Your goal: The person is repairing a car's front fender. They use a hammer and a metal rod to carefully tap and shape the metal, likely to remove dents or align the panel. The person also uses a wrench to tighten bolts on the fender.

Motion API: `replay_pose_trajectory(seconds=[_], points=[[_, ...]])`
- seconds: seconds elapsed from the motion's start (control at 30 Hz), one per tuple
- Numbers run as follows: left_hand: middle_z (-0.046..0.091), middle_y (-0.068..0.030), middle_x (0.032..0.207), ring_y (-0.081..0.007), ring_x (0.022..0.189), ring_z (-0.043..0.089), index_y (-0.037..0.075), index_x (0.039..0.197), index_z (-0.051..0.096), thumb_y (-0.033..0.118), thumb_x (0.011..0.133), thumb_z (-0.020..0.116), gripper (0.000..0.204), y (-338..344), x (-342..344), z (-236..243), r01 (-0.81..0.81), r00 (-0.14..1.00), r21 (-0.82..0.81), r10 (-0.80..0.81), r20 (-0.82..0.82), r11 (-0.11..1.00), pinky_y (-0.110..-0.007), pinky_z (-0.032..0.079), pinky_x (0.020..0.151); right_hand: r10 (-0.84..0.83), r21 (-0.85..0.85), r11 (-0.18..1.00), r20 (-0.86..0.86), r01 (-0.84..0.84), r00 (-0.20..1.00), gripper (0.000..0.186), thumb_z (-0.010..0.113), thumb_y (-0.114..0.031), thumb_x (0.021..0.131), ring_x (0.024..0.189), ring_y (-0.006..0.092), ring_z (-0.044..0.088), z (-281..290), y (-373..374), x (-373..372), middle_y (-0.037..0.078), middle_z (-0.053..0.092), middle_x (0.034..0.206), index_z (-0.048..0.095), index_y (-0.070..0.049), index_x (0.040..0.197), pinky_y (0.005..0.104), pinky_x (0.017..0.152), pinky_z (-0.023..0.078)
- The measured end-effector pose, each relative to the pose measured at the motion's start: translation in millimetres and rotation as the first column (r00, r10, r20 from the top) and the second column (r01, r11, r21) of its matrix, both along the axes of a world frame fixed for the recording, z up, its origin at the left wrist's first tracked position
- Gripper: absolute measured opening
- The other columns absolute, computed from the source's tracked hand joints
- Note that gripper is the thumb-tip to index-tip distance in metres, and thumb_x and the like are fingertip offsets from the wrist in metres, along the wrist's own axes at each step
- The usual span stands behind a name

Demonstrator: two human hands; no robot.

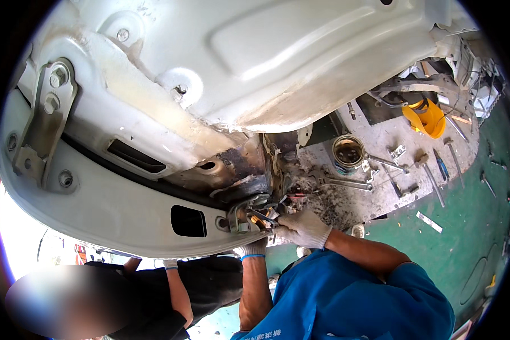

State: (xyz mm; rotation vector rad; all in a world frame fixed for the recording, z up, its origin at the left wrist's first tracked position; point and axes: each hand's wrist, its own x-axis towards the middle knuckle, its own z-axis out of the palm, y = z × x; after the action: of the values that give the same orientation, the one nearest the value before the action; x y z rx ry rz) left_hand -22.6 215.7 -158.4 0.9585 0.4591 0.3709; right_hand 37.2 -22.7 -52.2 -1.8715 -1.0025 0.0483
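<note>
knit-gloved right hand point(306, 228) curling at curved white metal panel point(124, 212), left hand point(253, 247) partly hiding under it, can't tell either grip, beyond right hand, round tin point(348, 141) holding dark bits point(350, 154)

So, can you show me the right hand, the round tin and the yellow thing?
Right hand point(307, 226), head view: its gloved back.
Round tin point(344, 168), head view: outer wall below its rim.
Yellow thing point(429, 121), head view: its curved side.

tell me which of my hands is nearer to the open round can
Right. In the picture, your right hand sits below and left of the can, apart from it; your left hand is farther off, lower and further left, by the edge of the white panel.
</note>
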Motion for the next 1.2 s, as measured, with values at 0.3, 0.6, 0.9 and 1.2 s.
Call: replay_pose_trajectory(seconds=[0.3, 0.6, 0.9, 1.2], points=[[0.047, -0.0063, 0.156, -0.0278, 0.141, 0.045, 0.018, 0.152, 0.046, 0.058, 0.102, 0.036, 0.065, -32.5, 8.9, 53.9, -0.151, 0.988, -0.360, 0.146, -0.041, 0.921, -0.049, 0.037, 0.117, -0.037, 0.009, 0.999, -0.079, 0.037, 0.996, 0.026, 0.062, -0.034, 0.099, 0.066, 0.0376, 0.066, -2.2, 2.8, 1.0, 0.013, 0.064, 0.070, 0.064, -0.010, 0.090, 0.0499, 0.060, 0.051], [0.054, -0.0046, 0.149, -0.0242, 0.137, 0.048, 0.020, 0.151, 0.048, 0.054, 0.102, 0.036, 0.061, 2.6, -5.7, 4.7, -0.058, 0.996, -0.318, 0.076, 0.045, 0.946, -0.046, 0.041, 0.113, -0.100, 0.057, 0.995, 0.391, 0.085, 0.915, 0.027, 0.076, -0.033, 0.089, 0.069, 0.0246, 0.074, 179.7, -57.6, 41.1, 0.010, 0.075, 0.084, 0.073, -0.007, 0.094, 0.0370, 0.062, 0.061], [0.049, -0.0087, 0.155, -0.0300, 0.145, 0.042, 0.017, 0.150, 0.050, 0.061, 0.101, 0.039, 0.067, -3.2, -0.4, 22.0, 0.021, 0.994, -0.411, 0.025, 0.106, 0.911, -0.053, 0.035, 0.120, -0.067, 0.179, 0.983, 0.512, -0.030, 0.856, 0.022, 0.075, -0.030, 0.086, 0.059, 0.0309, 0.064, 217.1, -5.3, 35.8, 0.006, 0.061, 0.063, 0.065, -0.013, 0.077, 0.0411, 0.054, 0.053], [0.044, -0.0088, 0.159, -0.0293, 0.145, 0.041, 0.013, 0.155, 0.041, 0.050, 0.103, 0.039, 0.064, -13.0, 2.9, 1.3, -0.066, 0.997, 0.361, 0.050, 0.052, 0.930, -0.049, 0.028, 0.123, 0.100, 0.727, 0.591, -0.496, 0.349, 0.862, 0.012, 0.073, -0.002, 0.086, 0.071, 0.0237, 0.074, 112.8, -122.4, 32.0, 0.019, 0.075, 0.086, 0.069, 0.002, 0.097, 0.0332, 0.058, 0.060]])
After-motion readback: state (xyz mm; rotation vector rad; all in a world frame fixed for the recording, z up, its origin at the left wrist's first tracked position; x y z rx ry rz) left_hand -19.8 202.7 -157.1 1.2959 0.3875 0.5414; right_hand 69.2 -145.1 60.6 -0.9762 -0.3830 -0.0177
